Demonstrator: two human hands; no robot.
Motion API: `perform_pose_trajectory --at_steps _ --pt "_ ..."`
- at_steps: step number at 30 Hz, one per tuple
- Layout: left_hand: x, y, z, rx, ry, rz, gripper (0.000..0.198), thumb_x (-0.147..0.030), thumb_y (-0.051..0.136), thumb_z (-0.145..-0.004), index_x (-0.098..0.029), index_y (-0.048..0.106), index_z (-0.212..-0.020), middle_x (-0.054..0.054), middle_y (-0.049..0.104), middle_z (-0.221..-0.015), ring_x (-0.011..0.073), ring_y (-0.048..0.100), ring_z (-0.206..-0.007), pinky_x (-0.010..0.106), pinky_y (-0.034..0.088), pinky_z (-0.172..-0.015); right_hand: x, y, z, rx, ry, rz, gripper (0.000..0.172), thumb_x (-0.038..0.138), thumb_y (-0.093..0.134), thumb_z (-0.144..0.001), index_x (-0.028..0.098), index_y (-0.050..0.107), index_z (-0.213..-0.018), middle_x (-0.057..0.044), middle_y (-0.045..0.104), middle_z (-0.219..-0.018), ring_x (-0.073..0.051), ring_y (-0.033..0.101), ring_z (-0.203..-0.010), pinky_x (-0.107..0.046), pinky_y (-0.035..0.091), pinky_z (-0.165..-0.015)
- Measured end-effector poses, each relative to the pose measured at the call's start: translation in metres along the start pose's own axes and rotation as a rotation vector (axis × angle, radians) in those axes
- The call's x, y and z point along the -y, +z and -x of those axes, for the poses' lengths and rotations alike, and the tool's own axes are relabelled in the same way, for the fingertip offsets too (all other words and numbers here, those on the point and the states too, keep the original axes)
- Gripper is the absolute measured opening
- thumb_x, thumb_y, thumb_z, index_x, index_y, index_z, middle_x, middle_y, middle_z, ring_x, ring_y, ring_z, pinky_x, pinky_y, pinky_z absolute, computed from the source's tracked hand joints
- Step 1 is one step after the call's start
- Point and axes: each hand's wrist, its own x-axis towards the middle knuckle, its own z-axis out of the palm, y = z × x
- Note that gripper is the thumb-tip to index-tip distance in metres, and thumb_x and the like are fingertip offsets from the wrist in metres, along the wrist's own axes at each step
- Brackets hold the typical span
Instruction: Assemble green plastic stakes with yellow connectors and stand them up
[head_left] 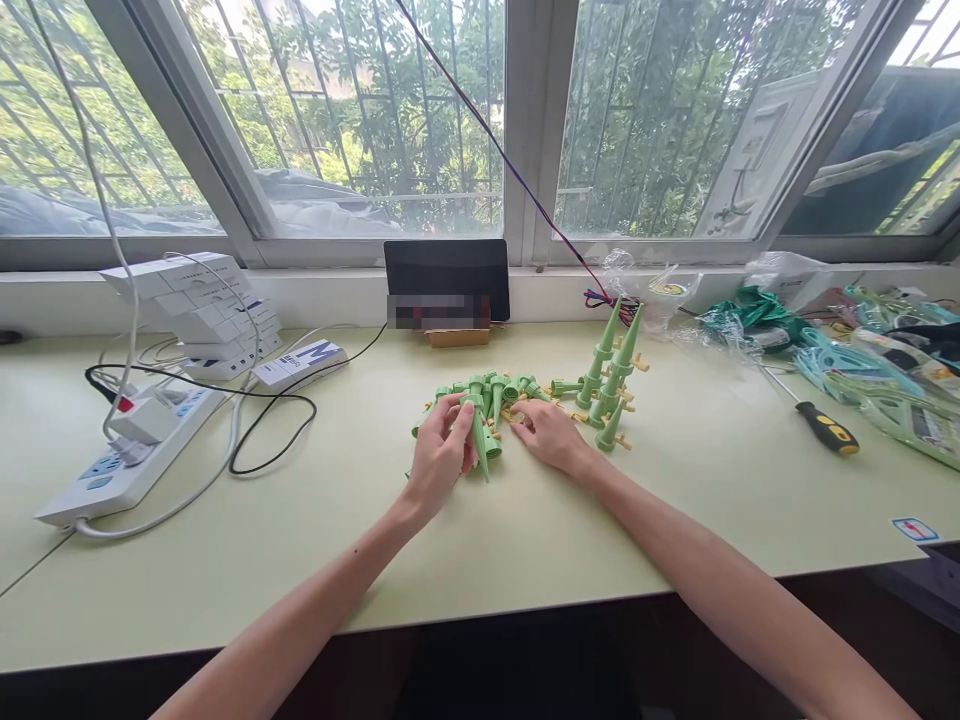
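A pile of several green cone-shaped plastic spikes (pixel 504 392) with small yellow knobs lies on the pale green table (pixel 315 540). My left hand (pixel 439 455) is closed around one green spike (pixel 478 435), which points down toward me. My right hand (pixel 546 434) rests palm down at the pile's right edge, its fingertips pinched on a small part that I cannot make out. Right of it, a few more green spikes (pixel 611 385) lean together with tips pointing up and away.
A white power strip (pixel 124 450) with plugs and cables lies at the left, with stacked white boxes (pixel 202 310) behind it. A dark tablet (pixel 447 280) leans on the windowsill. At the right are a yellow-handled screwdriver (pixel 823 428) and plastic bags (pixel 862 350) of parts.
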Motion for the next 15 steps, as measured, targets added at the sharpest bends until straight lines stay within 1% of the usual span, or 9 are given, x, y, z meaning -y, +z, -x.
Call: perform_pose_trajectory --at_steps 4,8,11,15 --pt "-0.0003 0.0004 -0.0003 0.0 -0.006 -0.007 0.033 -0.05 0.057 -0.088 -0.022 0.056 -0.105 -0.004 0.051 -0.068 0.0068 0.044 -0.04 0.019 0.033 -0.033 0.0016 -0.0002 0.0005 -0.022 -0.006 -0.013 0.024 0.027 0.057 -0.091 0.019 0.065 -0.113 -0.007 0.064 -0.095 -0.016 0.059 -0.076 -0.026 0.042 -0.07" --pt "-0.0007 0.0007 -0.0009 0.009 -0.009 -0.004 0.032 -0.05 0.057 -0.088 -0.022 0.056 -0.104 -0.005 0.05 -0.067 0.0069 0.043 -0.04 0.019 0.033 -0.032 0.0018 0.0007 0.0 -0.005 -0.004 0.013 0.028 0.029 0.055 -0.093 0.021 0.064 -0.119 -0.007 0.062 -0.097 -0.016 0.059 -0.077 -0.026 0.041 -0.069" --pt "-0.0002 0.0007 -0.0008 0.01 -0.011 -0.005 0.032 -0.05 0.057 -0.088 -0.022 0.056 -0.104 -0.004 0.05 -0.067 0.007 0.044 -0.041 0.019 0.033 -0.033 0.001 0.0014 -0.0006 0.013 -0.007 0.038 0.027 0.03 0.054 -0.094 0.023 0.066 -0.117 -0.007 0.061 -0.095 -0.016 0.057 -0.076 -0.026 0.04 -0.068" --pt "0.0003 0.0007 -0.0006 0.013 -0.011 -0.011 0.033 -0.05 0.057 -0.089 -0.022 0.056 -0.105 -0.004 0.05 -0.069 0.007 0.044 -0.041 0.019 0.034 -0.034 -0.0001 0.0017 -0.0007 0.017 -0.029 0.015 0.024 0.028 0.054 -0.095 0.025 0.068 -0.114 -0.005 0.059 -0.095 -0.014 0.056 -0.073 -0.025 0.039 -0.067"
